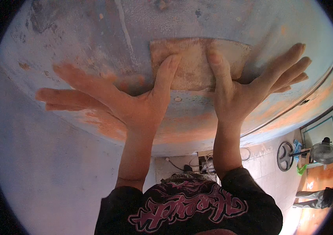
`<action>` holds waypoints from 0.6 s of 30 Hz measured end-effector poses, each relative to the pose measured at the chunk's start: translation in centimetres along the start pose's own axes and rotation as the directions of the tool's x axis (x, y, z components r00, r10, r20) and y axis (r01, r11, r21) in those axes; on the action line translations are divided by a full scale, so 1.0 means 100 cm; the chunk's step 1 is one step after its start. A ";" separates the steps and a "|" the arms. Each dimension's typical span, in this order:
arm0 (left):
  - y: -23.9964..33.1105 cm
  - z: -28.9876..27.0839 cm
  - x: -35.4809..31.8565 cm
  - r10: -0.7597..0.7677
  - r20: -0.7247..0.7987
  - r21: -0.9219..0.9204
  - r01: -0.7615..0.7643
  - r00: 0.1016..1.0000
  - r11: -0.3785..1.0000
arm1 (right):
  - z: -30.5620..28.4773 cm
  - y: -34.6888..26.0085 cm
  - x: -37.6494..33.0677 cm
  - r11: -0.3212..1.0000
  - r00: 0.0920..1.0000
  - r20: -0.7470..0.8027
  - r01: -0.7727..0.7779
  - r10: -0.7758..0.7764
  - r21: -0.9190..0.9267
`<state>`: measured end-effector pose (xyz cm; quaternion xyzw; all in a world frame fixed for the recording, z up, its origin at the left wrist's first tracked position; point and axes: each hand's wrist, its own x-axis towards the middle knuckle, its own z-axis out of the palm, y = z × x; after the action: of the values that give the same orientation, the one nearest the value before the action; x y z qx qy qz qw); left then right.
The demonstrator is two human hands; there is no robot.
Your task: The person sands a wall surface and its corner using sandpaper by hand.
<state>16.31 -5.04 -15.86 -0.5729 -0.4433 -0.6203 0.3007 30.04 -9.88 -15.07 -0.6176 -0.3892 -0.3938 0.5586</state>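
A thin, worn tan sheet (194, 74), looking like sandpaper, lies against a large curved grey-blue surface (135, 23) with orange-brown patches. Both thumbs press on the sheet. My left hand (135, 105) has its thumb on the sheet's left part, while its other fingers stretch out to the left over an orange patch. On the other side, my right hand (235, 96) holds the sheet down with its thumb near the middle. Its remaining fingers spread toward the upper right, away from the sheet. Dust coats both hands. What lies under the sheet is hidden.
A dark seam (292, 107) runs along the surface on the right. Beyond it stand a fan (323, 152) and a black wheel-shaped base (285, 156). Another person's legs (311, 199) show at lower right. Cables (178, 166) lie on the tiled floor (264, 160).
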 end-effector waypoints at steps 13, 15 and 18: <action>0.005 0.004 0.004 0.019 -0.012 -0.130 -0.021 1.000 0.991 | -0.002 0.004 -0.002 0.996 0.999 0.036 0.016 -0.019 0.092; -0.005 0.005 -0.029 0.034 0.123 -0.126 -0.019 0.992 0.992 | -0.002 0.022 -0.026 0.996 0.990 0.122 0.060 -0.067 0.059; -0.014 0.000 -0.061 0.084 0.272 -0.030 -0.079 0.959 0.996 | -0.002 0.024 -0.068 0.998 0.975 0.219 -0.026 0.036 -0.049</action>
<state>16.10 -5.23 -22.14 -0.6736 -0.4506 -0.5267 0.2566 29.61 -10.51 -22.29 -0.6759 -0.4298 -0.3232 0.5040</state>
